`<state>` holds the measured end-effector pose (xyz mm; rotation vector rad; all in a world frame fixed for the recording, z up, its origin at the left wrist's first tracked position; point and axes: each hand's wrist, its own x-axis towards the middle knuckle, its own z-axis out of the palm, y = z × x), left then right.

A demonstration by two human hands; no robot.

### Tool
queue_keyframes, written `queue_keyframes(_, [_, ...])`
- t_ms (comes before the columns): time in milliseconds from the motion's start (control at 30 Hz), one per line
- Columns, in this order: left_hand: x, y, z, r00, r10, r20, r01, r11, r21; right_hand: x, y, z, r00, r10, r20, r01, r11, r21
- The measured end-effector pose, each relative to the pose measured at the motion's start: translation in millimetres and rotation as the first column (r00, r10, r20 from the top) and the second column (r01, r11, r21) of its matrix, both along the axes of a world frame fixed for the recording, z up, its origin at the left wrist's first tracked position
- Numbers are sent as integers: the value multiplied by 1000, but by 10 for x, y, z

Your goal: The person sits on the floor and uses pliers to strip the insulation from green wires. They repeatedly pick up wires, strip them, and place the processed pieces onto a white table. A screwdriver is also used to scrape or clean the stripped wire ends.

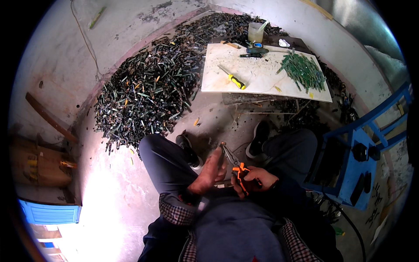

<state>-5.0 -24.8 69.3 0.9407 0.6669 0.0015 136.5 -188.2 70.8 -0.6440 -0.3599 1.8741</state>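
Observation:
My right hand grips long-nose pliers by their orange and black handles, over my lap. The metal jaws point up and left. Their tips meet or nearly meet the upper end of a small dark strip-like piece, which is blurred. My left hand holds this piece upright, thumb along its side. Whether the jaws bite on the piece, I cannot tell. Beyond my knees stands a low table with a white board. On it lie a yellow and black screwdriver and a pile of green circuit-board strips.
A large heap of dark strips covers the floor at left and back. A dark-handled tool, a blue-centred tape roll and a cup of cloudy liquid stand at the table's far side. To my right is a blue chair.

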Motion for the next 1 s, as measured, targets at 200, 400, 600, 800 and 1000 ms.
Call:
queue_keyframes(200, [16,-7,61,1000,8,-25,-8,1000,-7,-50,-2,-52,994,-9,-112,5,999,-35])
queue_keyframes(400, [17,-11,54,1000,11,-24,-10,999,36,-89,-2,-37,998,-13,-66,11,999,-39])
queue_keyframes(600, [13,-21,4,1000,2,-15,0,997,80,-95,-28,-137,998,-38,-45,37,999,-38])
queue_keyframes(800, [18,-45,47,999,5,-35,-1,993,120,-104,-20,24,996,-92,-1,92,993,-70])
queue_keyframes(1000, [-25,-66,37,999,8,-34,-4,994,105,6,-6,136,996,-55,71,62,993,-96])
